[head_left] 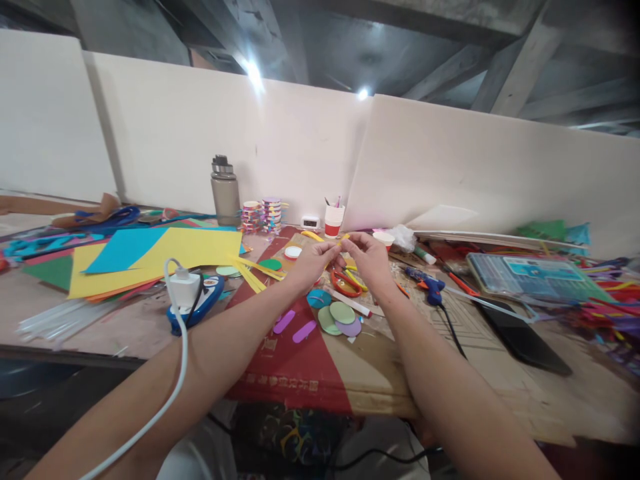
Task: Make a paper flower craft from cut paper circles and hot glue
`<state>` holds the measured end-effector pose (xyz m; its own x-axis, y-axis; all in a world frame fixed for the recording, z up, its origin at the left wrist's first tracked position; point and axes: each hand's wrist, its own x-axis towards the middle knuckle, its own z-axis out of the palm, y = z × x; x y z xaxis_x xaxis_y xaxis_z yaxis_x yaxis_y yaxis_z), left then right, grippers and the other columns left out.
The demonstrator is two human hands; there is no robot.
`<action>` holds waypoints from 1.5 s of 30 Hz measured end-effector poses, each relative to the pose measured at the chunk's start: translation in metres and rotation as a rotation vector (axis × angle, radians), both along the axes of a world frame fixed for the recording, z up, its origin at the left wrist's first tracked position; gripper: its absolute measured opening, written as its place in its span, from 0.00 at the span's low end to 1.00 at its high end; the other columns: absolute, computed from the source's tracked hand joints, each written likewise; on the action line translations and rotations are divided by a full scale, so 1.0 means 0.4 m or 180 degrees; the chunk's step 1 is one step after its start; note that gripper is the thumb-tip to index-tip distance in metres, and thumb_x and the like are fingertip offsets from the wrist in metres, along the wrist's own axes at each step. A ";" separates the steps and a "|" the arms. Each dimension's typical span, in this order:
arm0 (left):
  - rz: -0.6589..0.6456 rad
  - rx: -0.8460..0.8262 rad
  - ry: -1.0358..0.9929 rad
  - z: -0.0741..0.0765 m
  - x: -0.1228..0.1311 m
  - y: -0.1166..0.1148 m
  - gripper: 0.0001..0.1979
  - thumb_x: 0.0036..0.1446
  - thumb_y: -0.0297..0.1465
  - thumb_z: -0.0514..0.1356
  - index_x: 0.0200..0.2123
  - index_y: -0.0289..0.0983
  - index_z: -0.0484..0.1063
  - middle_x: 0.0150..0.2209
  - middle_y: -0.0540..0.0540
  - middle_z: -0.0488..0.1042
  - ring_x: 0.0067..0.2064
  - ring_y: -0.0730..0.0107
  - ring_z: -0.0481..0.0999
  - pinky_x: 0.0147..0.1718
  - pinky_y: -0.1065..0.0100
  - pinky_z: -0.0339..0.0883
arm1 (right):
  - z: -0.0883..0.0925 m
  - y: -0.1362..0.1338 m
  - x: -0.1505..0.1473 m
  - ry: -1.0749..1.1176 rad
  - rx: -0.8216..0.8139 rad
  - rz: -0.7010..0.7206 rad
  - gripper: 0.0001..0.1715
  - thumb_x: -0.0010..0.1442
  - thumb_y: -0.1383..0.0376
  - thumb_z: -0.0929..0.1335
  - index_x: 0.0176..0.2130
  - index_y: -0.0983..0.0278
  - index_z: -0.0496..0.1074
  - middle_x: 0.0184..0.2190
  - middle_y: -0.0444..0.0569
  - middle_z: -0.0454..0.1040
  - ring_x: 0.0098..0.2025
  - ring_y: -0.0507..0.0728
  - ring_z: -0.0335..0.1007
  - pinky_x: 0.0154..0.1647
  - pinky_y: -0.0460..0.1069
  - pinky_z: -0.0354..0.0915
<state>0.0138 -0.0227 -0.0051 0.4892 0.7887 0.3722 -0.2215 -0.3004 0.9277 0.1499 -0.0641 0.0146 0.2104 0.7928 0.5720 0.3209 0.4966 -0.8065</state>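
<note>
My left hand (316, 261) and my right hand (370, 260) meet over the middle of the table, fingertips pinched close together. Between them a bit of a yellow strip (345, 237) shows; the fingers cover most of it. Just below lie red-handled scissors (346, 284) and a white marker (350, 303). Nearer to me are pale green discs (342, 313), a lilac disc (350, 326) and a blue disc (319, 298). More yellow strips (250, 275) fan out left of my left hand.
A blue glue gun (426, 285) with a black cord, a phone (520, 337) and a clear plastic case (530, 277) lie right. Coloured sheets (200, 248), a bottle (225, 193) and a plugged-in power strip (200, 303) stand left. A white cable crosses my left forearm.
</note>
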 end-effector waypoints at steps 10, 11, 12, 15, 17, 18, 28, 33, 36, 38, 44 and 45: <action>0.0131 0.0167 0.0215 0.015 -0.003 -0.018 0.23 0.56 0.49 0.59 0.31 0.32 0.74 0.25 0.46 0.76 0.23 0.77 0.70 0.24 0.72 0.60 | 0.015 -0.017 -0.009 0.0014 0.0004 -0.0178 0.13 0.52 0.55 0.69 0.28 0.63 0.73 0.27 0.47 0.77 0.32 0.55 0.71 0.38 0.51 0.66; 0.0129 0.0186 0.0215 0.015 -0.003 -0.019 0.23 0.57 0.48 0.59 0.32 0.32 0.74 0.25 0.46 0.76 0.23 0.76 0.70 0.24 0.72 0.60 | 0.015 -0.017 -0.008 -0.0002 0.0020 -0.0209 0.13 0.52 0.55 0.69 0.28 0.63 0.73 0.27 0.47 0.77 0.32 0.55 0.71 0.38 0.51 0.66; 0.0129 0.0198 0.0215 0.016 -0.004 -0.018 0.22 0.57 0.48 0.59 0.33 0.31 0.75 0.24 0.46 0.76 0.22 0.76 0.70 0.24 0.72 0.60 | 0.015 -0.017 -0.008 -0.0012 0.0049 -0.0240 0.14 0.53 0.55 0.69 0.28 0.63 0.73 0.28 0.48 0.77 0.33 0.55 0.71 0.38 0.51 0.66; 0.0190 0.0203 0.0212 0.020 -0.005 -0.020 0.22 0.57 0.48 0.58 0.34 0.32 0.75 0.23 0.47 0.76 0.22 0.76 0.70 0.25 0.72 0.60 | 0.011 -0.014 -0.007 -0.0025 0.0129 -0.0213 0.14 0.53 0.55 0.69 0.31 0.63 0.74 0.31 0.49 0.78 0.34 0.56 0.71 0.39 0.51 0.66; 0.0232 0.0206 0.0231 0.023 -0.006 -0.022 0.22 0.57 0.48 0.58 0.32 0.33 0.75 0.22 0.48 0.75 0.23 0.76 0.70 0.25 0.72 0.60 | 0.009 -0.012 -0.008 -0.0050 0.0125 -0.0107 0.14 0.53 0.56 0.69 0.35 0.64 0.75 0.33 0.49 0.78 0.34 0.56 0.71 0.39 0.51 0.66; 0.0247 0.0208 0.0232 0.025 -0.007 -0.023 0.22 0.57 0.49 0.59 0.31 0.33 0.74 0.22 0.48 0.75 0.23 0.76 0.70 0.25 0.73 0.61 | 0.008 -0.012 -0.008 -0.0065 0.0121 -0.0075 0.14 0.53 0.56 0.69 0.35 0.64 0.75 0.33 0.49 0.78 0.34 0.56 0.72 0.39 0.51 0.66; 0.0226 0.0166 0.0256 0.031 -0.006 -0.027 0.24 0.54 0.51 0.60 0.33 0.33 0.74 0.21 0.49 0.73 0.22 0.77 0.68 0.24 0.73 0.60 | 0.018 -0.024 -0.016 0.0008 0.0169 -0.0157 0.12 0.53 0.56 0.69 0.28 0.63 0.73 0.26 0.46 0.76 0.31 0.55 0.70 0.37 0.50 0.66; 0.0241 0.0149 0.0261 0.032 -0.007 -0.028 0.23 0.52 0.51 0.61 0.31 0.34 0.74 0.20 0.50 0.72 0.21 0.77 0.67 0.23 0.73 0.59 | 0.017 -0.025 -0.016 0.0014 0.0136 -0.0185 0.12 0.54 0.56 0.69 0.28 0.62 0.73 0.27 0.46 0.76 0.31 0.55 0.71 0.37 0.51 0.66; 0.0268 0.0223 0.0300 0.033 -0.007 -0.029 0.23 0.53 0.51 0.60 0.28 0.34 0.73 0.19 0.51 0.71 0.21 0.77 0.67 0.23 0.73 0.59 | 0.017 -0.026 -0.017 0.0034 0.0147 -0.0138 0.11 0.53 0.56 0.69 0.31 0.62 0.73 0.28 0.47 0.77 0.32 0.55 0.71 0.38 0.51 0.66; 0.0285 0.0258 0.0320 0.035 -0.008 -0.031 0.23 0.54 0.51 0.60 0.26 0.34 0.72 0.19 0.51 0.70 0.21 0.78 0.66 0.24 0.73 0.59 | 0.015 -0.025 -0.016 0.0024 0.0150 -0.0110 0.11 0.53 0.57 0.69 0.32 0.62 0.73 0.29 0.47 0.77 0.32 0.55 0.71 0.38 0.51 0.66; 0.0335 0.0242 0.0309 0.041 -0.008 -0.036 0.23 0.54 0.50 0.60 0.24 0.35 0.70 0.17 0.51 0.69 0.21 0.77 0.65 0.24 0.73 0.59 | 0.009 -0.019 -0.013 -0.0046 0.0139 -0.0134 0.12 0.53 0.57 0.69 0.33 0.63 0.73 0.30 0.48 0.76 0.34 0.56 0.71 0.38 0.51 0.66; 0.0329 0.0234 0.0313 0.042 -0.007 -0.037 0.22 0.54 0.49 0.60 0.24 0.35 0.70 0.17 0.51 0.69 0.21 0.77 0.65 0.23 0.73 0.59 | 0.010 -0.019 -0.014 -0.0044 0.0141 -0.0152 0.12 0.53 0.57 0.69 0.33 0.63 0.73 0.30 0.48 0.76 0.34 0.56 0.71 0.38 0.51 0.66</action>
<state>0.0109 -0.0374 0.0116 0.4437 0.8092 0.3851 -0.0952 -0.3848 0.9181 0.1442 -0.0718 0.0185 0.2392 0.7559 0.6094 0.3561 0.5156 -0.7793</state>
